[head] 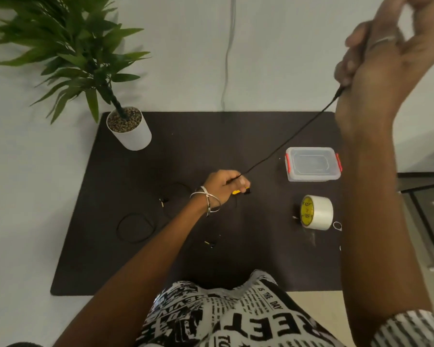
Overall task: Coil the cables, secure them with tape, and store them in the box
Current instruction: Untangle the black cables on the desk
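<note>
Black cable (290, 136) stretched taut, running diagonally from the left hand (223, 187) pinching it up to the raised right hand (386, 61) gripping it. Clear box (313, 164) is lidded; contents hard to tell.

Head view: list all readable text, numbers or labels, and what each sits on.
"IS THE DAY", printed on the person's black-and-white garment.
"EET", large letters seen upside down on the same garment; the word is cut off by folds.
Other print on the garment: too blurred to read.
Yellow core label of the tape roll: dark markings, too small to read.
Clear box with red clips: no visible text.
</note>
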